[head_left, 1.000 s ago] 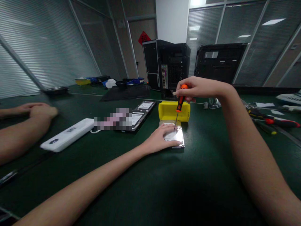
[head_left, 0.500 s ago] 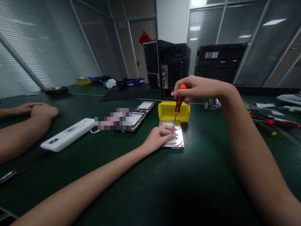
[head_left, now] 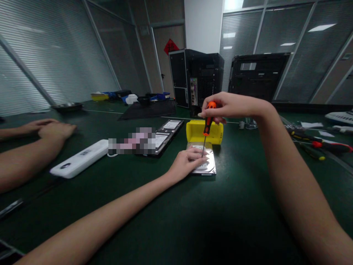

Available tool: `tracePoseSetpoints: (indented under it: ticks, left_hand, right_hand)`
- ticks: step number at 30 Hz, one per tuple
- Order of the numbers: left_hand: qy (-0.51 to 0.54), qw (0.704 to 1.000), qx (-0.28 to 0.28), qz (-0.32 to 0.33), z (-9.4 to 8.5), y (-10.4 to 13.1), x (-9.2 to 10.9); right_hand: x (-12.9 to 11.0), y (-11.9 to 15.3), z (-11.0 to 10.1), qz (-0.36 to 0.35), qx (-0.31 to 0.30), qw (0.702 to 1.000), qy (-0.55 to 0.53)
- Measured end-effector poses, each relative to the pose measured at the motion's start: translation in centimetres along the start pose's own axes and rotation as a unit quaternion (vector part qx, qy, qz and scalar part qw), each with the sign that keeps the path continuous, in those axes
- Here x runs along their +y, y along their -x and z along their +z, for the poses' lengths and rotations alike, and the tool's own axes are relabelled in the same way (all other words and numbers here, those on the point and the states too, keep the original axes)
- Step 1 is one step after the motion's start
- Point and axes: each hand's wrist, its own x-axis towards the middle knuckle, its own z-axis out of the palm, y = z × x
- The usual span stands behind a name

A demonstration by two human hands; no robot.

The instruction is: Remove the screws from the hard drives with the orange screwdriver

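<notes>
A silver hard drive (head_left: 210, 167) lies flat on the dark green table. My left hand (head_left: 188, 161) rests on its left part with the fingers stretched out over the top. My right hand (head_left: 217, 110) grips the orange and black handle of a screwdriver (head_left: 209, 123), held nearly upright above the drive. The shaft runs down between the thumb and fingers of my left hand, and its tip is hidden or too small to make out there. Right behind the drive stands an open yellow case (head_left: 204, 131).
Another person's hands (head_left: 56, 129) rest at the left. Nearby lie a white power strip (head_left: 79, 159) and black hard drives (head_left: 169, 129), partly behind a blurred patch. A computer tower (head_left: 179, 77) stands at the back; pliers (head_left: 331, 146) and other tools lie at right.
The screwdriver handle and my right hand have shifted slightly left, so the screwdriver leans a little less. My left hand and the hard drive stay in place.
</notes>
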Motion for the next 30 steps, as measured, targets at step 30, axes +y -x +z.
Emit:
tracePoseSetpoints:
  ticks: [30]
  left_hand:
    - [-0.048, 0.998, 0.027, 0.042, 0.2, 0.0, 0.3]
  right_hand:
    - [-1.1, 0.0, 0.5, -0.072, 0.018, 0.995, 0.068]
